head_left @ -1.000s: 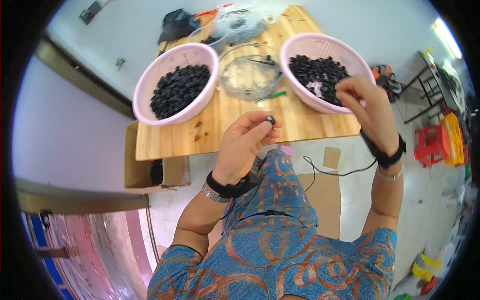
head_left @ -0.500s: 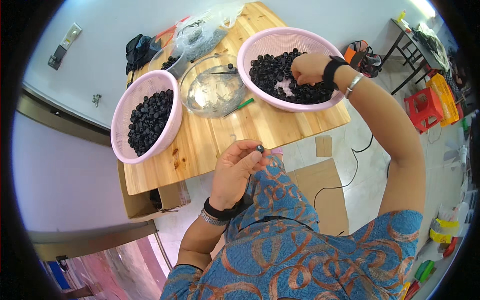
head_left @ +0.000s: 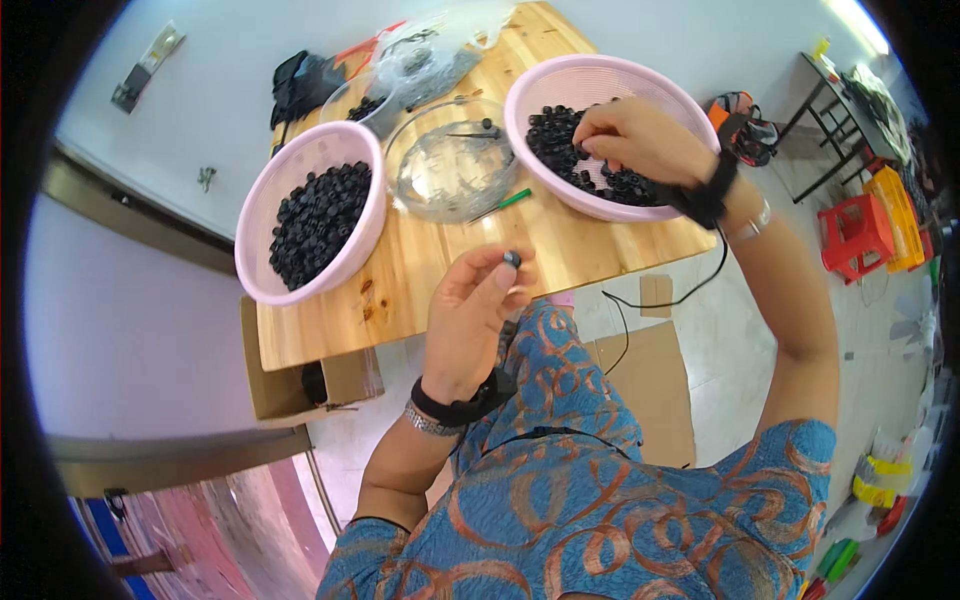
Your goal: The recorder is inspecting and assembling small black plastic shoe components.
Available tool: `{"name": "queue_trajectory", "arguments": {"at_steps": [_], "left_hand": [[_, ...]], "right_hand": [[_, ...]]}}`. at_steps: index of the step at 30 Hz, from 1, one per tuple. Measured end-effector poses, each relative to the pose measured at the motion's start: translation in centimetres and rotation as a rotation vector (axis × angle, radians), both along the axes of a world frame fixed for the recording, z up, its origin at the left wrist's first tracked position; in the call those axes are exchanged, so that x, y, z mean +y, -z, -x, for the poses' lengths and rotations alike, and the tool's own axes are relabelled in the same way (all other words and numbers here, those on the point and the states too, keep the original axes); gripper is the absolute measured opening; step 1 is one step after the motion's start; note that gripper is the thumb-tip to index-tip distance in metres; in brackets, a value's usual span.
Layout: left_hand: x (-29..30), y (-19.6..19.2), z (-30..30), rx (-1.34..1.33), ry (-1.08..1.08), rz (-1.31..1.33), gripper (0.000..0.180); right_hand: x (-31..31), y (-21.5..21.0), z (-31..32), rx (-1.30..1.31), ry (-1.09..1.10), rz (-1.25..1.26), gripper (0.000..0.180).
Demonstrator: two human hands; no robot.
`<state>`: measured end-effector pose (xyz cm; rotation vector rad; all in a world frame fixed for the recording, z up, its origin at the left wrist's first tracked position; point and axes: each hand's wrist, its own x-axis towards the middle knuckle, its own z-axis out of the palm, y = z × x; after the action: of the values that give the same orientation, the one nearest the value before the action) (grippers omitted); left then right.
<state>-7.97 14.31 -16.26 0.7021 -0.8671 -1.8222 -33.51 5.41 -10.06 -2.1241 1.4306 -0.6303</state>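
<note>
My left hand (head_left: 466, 315) is held up before the table's near edge, thumb and fingers pinching a small round black cap (head_left: 512, 258). Over the right pink basket (head_left: 690, 100), my right hand (head_left: 635, 140) has its fingertips drawn together on a small black cap (head_left: 581, 150), partly hidden by the fingers. Beneath that hand lies a loose heap of similar black caps (head_left: 553, 140), with the basket's bottom showing through a gap. The left pink basket (head_left: 378, 195) holds a fuller heap of black pieces (head_left: 318, 222).
Between the baskets sits a clear round plastic tray (head_left: 440, 185) with tweezers and thin clear bits. A green-handled tool (head_left: 515, 198) lies beside it on the wooden table (head_left: 430, 290). Clear bags (head_left: 430, 60) are behind, an open cardboard box (head_left: 285, 385) is below, and a red stool (head_left: 855, 235) stands right.
My right hand has risen from the black caps and turned, fingertips now above the heap. My left hand is slightly higher, still pinching its cap. The whole view has shifted a little.
</note>
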Motion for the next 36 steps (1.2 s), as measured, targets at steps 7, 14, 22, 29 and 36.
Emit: {"name": "queue_trajectory", "arguments": {"at_steps": [7,14,22,29,36], "left_hand": [[0.1,-0.2,0.8,0.174,-0.098,0.041,0.02],[2.0,0.8,0.0,0.183,-0.074,0.044,0.023],[3.3,1.5,-0.8,0.107,-0.209,0.1,0.023],[4.0,1.1,-1.6,0.262,-0.011,0.021,0.027],[3.8,1.1,-1.9,0.038,-0.056,0.138,0.028]], "right_hand": [[9.7,1.2,-8.1,-0.277,0.035,0.386,0.014],[11.4,4.9,-10.7,-0.57,0.116,0.366,0.014],[12.6,5.9,-12.8,-0.552,0.11,0.546,0.014],[12.9,6.1,-12.8,-1.26,0.04,-0.254,0.025],[13.2,6.7,-12.6,-1.38,-0.027,-0.436,0.029]]}}
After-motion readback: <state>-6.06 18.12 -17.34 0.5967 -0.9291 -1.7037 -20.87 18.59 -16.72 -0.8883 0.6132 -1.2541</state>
